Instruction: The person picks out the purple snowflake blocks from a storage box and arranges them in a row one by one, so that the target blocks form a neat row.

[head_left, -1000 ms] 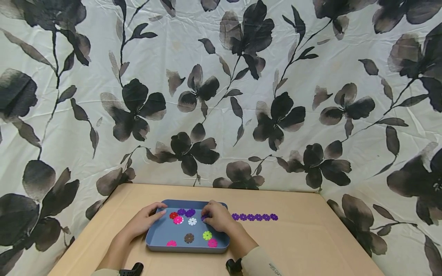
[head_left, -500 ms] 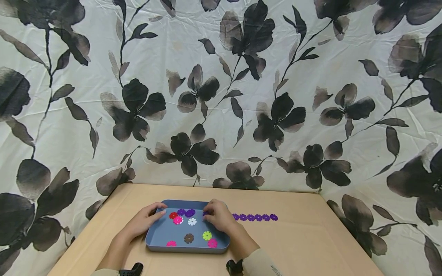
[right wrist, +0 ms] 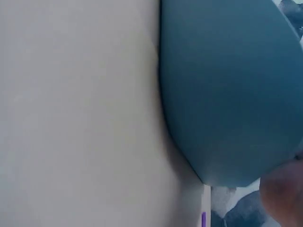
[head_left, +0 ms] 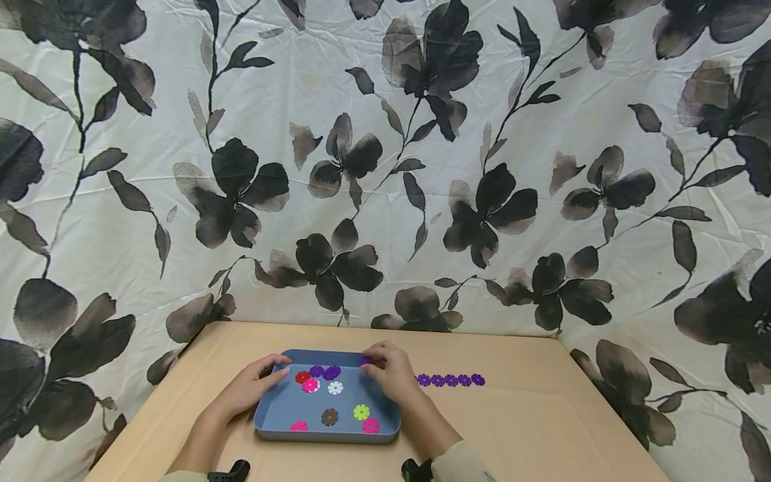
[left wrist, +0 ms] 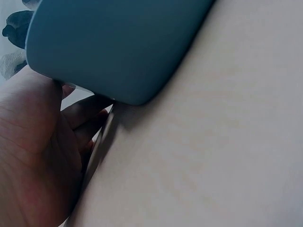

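Note:
My left hand (head_left: 248,386) grips the left rim of a shallow blue-grey tray (head_left: 280,408). In the left wrist view the thumb side lies against the tray's outer wall (left wrist: 109,52), with the fingers partly hidden behind it. Over the tray's far right corner, my right hand (head_left: 390,376) pinches a purple flower-shaped disc (head_left: 365,360), mostly covered by the fingertips. Inside the tray lie two purple discs (head_left: 331,373), a red one (head_left: 302,377), a white one (head_left: 335,387), a brown one (head_left: 329,416), a lime one (head_left: 361,411) and several pink ones (head_left: 370,425).
On the tan table (head_left: 530,422), right of the tray, several purple flower discs (head_left: 451,380) form a straight row; the right hand hides its left end. A white cloth with dark flowers (head_left: 337,80) hangs behind the table's far edge.
My right hand has lifted slightly and moved to the right and away, carrying the purple disc from inside the tray to its far right rim. The left hand has stayed on the tray.

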`<state>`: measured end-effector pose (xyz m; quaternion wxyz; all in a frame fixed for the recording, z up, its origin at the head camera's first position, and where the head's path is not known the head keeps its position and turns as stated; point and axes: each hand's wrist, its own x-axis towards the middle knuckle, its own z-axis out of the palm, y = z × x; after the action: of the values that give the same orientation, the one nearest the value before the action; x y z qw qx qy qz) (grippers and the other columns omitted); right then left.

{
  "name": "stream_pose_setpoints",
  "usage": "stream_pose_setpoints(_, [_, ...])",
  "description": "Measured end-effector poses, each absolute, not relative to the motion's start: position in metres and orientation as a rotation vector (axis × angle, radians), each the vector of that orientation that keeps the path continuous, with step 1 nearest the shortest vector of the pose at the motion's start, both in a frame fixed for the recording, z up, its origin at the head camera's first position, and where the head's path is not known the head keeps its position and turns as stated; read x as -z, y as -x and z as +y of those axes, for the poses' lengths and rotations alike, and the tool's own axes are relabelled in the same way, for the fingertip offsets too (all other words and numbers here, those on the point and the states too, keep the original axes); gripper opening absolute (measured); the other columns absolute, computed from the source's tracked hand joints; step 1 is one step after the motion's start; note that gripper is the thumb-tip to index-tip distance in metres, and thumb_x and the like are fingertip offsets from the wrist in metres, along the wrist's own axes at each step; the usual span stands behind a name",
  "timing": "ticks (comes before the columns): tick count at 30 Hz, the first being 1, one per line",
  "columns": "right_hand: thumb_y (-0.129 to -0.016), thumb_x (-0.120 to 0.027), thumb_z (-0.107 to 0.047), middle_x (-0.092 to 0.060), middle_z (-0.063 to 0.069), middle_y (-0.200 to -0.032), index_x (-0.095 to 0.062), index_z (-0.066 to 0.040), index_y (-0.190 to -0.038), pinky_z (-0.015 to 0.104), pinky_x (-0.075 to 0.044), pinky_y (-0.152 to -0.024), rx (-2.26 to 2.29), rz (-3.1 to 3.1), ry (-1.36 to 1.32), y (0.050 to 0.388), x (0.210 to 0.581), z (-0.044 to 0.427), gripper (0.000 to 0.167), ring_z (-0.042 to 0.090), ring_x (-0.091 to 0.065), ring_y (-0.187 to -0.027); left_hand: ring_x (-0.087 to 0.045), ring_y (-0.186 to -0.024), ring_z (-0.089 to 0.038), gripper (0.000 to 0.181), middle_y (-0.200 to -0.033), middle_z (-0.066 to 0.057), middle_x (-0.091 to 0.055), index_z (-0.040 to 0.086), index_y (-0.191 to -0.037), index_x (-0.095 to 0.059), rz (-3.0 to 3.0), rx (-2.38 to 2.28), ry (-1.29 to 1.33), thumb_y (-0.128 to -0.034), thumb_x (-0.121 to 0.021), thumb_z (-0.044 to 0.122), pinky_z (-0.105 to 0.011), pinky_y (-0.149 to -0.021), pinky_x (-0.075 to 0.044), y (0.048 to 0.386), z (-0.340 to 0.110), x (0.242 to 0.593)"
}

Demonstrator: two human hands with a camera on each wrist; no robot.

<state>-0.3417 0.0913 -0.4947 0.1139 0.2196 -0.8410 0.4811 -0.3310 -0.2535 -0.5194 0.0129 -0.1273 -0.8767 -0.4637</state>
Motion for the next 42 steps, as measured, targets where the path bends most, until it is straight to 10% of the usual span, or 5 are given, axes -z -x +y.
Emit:
stream_pose_setpoints(19, [-0.092,-0.076,-0.001,-0.069,0.006,-0.114,-0.078,-0.007,-0.115,0.031,-0.063,-0.089,-1.446,-2.31,-0.473,0.323,0.476,0.143,0.024,0.024,-0.072,-0.102,-0.042,-0.149,-0.045,0.038,-0.147,-0.014,-0.06,0.016,-0.133,-0.065,-2.728,1.443,0.427,-0.1049,-0.061,0.041,-0.066,-0.121,-0.032,0.33,-0.258,0.517])
stream_pose_setpoints(42, [-0.088,-0.08,0.001,-0.072,0.011,-0.107,-0.078,-0.002,-0.113,0.016,-0.059,-0.083,-1.354,-2.238,-0.262,0.319,0.474,0.202,0.025,0.022,-0.072,-0.094,-0.041,-0.149,-0.046,0.042,-0.148,-0.015,-0.059,0.014,-0.133,-0.065,-2.733,1.481,0.468,-0.1046,-0.06,0.045,-0.067,-0.121,-0.03,0.327,-0.264,0.518])
